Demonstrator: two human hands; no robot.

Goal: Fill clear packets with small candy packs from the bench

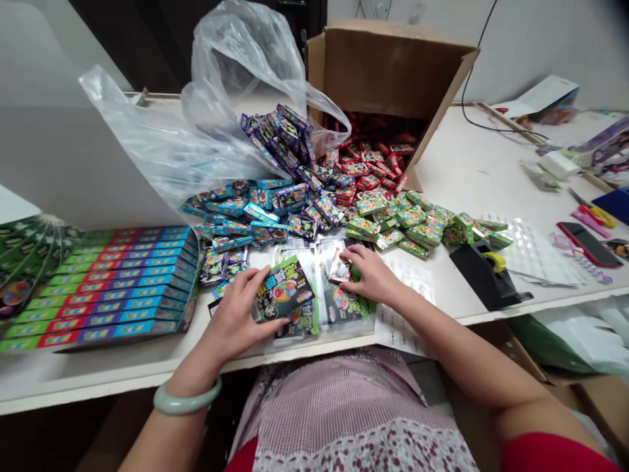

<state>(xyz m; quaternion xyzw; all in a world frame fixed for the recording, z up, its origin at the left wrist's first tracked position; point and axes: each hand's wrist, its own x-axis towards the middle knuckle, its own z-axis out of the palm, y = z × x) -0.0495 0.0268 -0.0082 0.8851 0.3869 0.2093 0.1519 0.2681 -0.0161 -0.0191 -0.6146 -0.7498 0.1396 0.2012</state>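
My left hand (236, 316) grips a green-and-black candy packet (284, 290) by its lower edge, just above the front of the white table (98, 383). My right hand (372, 275) lies over a small shiny packet (339, 267), with a green packet (344, 307) beneath it. Clear plastic sleeves (299, 262) lie between my hands. Beyond them spreads a heap of small boxes in blue, purple, red and green (289, 190). Neat rows of striped boxes (105, 288) fill the table to my left.
A tipped cardboard box (393, 78) and a crumpled clear plastic bag (246, 72) spill the boxes from the back. To the right stand a black tape dispenser (484, 272), a clear blister sheet (533, 249) and yellow-handled scissors (595, 216).
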